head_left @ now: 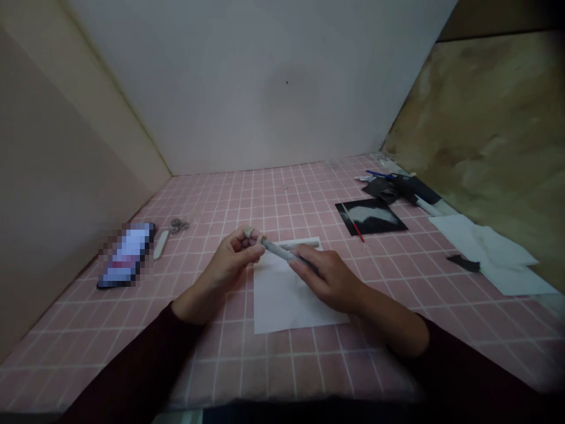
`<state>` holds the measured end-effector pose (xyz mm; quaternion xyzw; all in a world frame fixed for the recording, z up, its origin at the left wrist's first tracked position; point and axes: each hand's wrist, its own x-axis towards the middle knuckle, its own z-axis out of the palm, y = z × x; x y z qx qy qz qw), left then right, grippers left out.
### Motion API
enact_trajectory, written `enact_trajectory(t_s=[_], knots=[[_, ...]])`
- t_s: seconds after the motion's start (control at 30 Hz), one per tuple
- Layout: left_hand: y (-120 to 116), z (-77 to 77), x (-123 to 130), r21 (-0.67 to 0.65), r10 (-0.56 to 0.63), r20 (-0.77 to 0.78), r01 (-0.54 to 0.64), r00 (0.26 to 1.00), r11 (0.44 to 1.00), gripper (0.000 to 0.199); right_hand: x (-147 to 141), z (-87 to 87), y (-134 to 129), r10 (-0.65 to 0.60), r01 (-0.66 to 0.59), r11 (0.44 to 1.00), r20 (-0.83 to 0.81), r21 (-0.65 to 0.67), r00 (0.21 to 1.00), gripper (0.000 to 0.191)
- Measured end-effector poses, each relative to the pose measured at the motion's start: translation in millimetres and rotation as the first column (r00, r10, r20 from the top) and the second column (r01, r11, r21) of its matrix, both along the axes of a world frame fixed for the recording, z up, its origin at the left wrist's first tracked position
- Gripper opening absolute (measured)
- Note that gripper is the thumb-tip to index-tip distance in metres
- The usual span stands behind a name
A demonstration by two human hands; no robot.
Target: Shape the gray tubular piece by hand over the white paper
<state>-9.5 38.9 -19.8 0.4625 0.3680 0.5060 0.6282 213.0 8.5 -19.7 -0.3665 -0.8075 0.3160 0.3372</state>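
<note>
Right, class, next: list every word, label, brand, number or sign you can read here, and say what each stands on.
No text can be read anywhere in the picture.
Phone: screen pixelated, unreadable.
Small pale item by the blue stick: too small to tell if it is marked.
White sheet beneath the grey rod: no writing visible.

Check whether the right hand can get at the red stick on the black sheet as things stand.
Probably yes: nothing visible stands between the right hand and the red stick. Its grip is on a gray rod, though, which it would likely have to release first.
</note>
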Motion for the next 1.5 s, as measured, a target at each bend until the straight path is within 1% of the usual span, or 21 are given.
enact_trajectory(t_s=[0.13, 0.2, 0.23, 0.3, 0.37, 0.47, 0.5, 0.6, 0.63, 0.73, 0.8, 0.97, 1.0, 1.07, 1.13, 1.2, 1.23, 1.3, 1.37, 1.5], knots=[[2, -2.8, -7, 0.007, -0.159, -0.067, 0.160, 0.985, 0.987, 0.030, 0, 4.5, 1, 0.067, -0.076, 0.989, -0.074, -0.127, 0.995, 0.031], [0, -5.1, -5, -0.006, -0.196, -0.088, 0.196, 0.977, 0.981, 0.029, -2, 3.4, 1, 0.064, -0.076, 0.985, -0.083, -0.158, 0.995, 0.030], [0, -6.1, -4, -0.011, -0.197, -0.087, 0.197, 0.977, 0.980, 0.029, -3, 2.2, 1, 0.047, -0.059, 0.986, -0.080, -0.155, 0.996, 0.029], [-1, -7.4, 0, -0.008, -0.168, -0.060, 0.168, 0.984, 0.986, 0.030, -5, -0.8, 1, 0.007, -0.017, 0.991, -0.076, -0.133, 0.997, 0.027], [-2, -7.6, 5, -0.005, -0.116, 0.002, 0.116, 0.993, 0.993, 0.032, -6, -3.1, 1, -0.025, 0.016, 0.994, -0.084, -0.109, 0.996, 0.026], [-9, -7.3, 14, -0.037, -0.049, 0.070, 0.052, 0.996, 0.998, 0.031, -8, -4.4, 0, -0.041, 0.032, 0.996, -0.104, -0.086, 0.994, 0.026], [-12, -7.3, 17, -0.050, -0.047, 0.080, 0.051, 0.996, 0.997, 0.030, -8, -4.4, -1, -0.032, 0.024, 0.997, -0.104, -0.077, 0.994, 0.025], [-19, -7.2, 22, -0.079, -0.117, 0.044, 0.121, 0.992, 0.990, 0.031, -8, -4.0, -1, 0.018, -0.023, 0.998, -0.089, -0.055, 0.996, 0.021], [-20, -6.8, 21, -0.079, -0.125, 0.034, 0.128, 0.992, 0.989, 0.032, -8, -3.7, -1, 0.020, -0.025, 0.998, -0.087, -0.055, 0.996, 0.022], [-19, -4.7, 18, -0.056, -0.079, 0.043, 0.082, 0.996, 0.995, 0.030, -7, -2.2, 0, -0.020, 0.011, 0.996, -0.102, -0.084, 0.995, 0.027], [-18, -3.9, 17, -0.041, -0.063, 0.056, 0.065, 0.996, 0.997, 0.030, -7, -0.7, 0, -0.025, 0.013, 0.994, -0.115, -0.104, 0.993, 0.029], [-19, -6.8, 20, -0.018, -0.141, 0.054, 0.142, 0.989, 0.990, 0.030, -8, 2.8, -3, 0.016, -0.047, 0.979, -0.157, -0.197, 0.987, 0.030], [-18, -6.9, 19, -0.007, -0.137, 0.045, 0.138, 0.990, 0.990, 0.030, -8, 3.2, -4, 0.011, -0.049, 0.975, -0.172, -0.218, 0.985, 0.031], [-13, -5.6, 16, 0.039, -0.085, 0.024, 0.084, 0.996, 0.996, 0.028, -7, 3.7, -4, -0.006, -0.041, 0.970, -0.192, -0.240, 0.981, 0.034], [-10, -2.9, 11, 0.083, -0.024, 0.025, 0.022, 0.999, 0.996, 0.029, -6, 3.9, -5, -0.010, -0.036, 0.971, -0.195, -0.235, 0.981, 0.034], [-9, -0.3, 10, 0.090, -0.001, 0.045, -0.003, 0.999, 0.996, 0.030, -5, 3.9, -5, -0.006, -0.036, 0.975, -0.185, -0.220, 0.983, 0.033], [-11, 0.5, 11, 0.079, -0.017, 0.049, 0.013, 0.999, 0.997, 0.030, -6, 3.8, -5, -0.004, -0.034, 0.977, -0.178, -0.212, 0.984, 0.032], [-14, 1.6, 14, 0.037, -0.091, 0.043, 0.090, 0.995, 0.995, 0.028, -6, 3.6, -5, 0.001, -0.035, 0.979, -0.167, -0.203, 0.986, 0.031], [-15, 2.2, 15, 0.005, -0.138, 0.028, 0.138, 0.990, 0.990, 0.027, -6, 3.6, -5, 0.005, -0.040, 0.978, -0.169, -0.203, 0.986, 0.031], [-11, 2.2, 12, 0.075, 0.008, 0.055, -0.013, 0.998, 0.997, 0.029, -4, 5.0, -3, 0.007, -0.045, 0.977, -0.184, -0.207, 0.983, 0.033]])
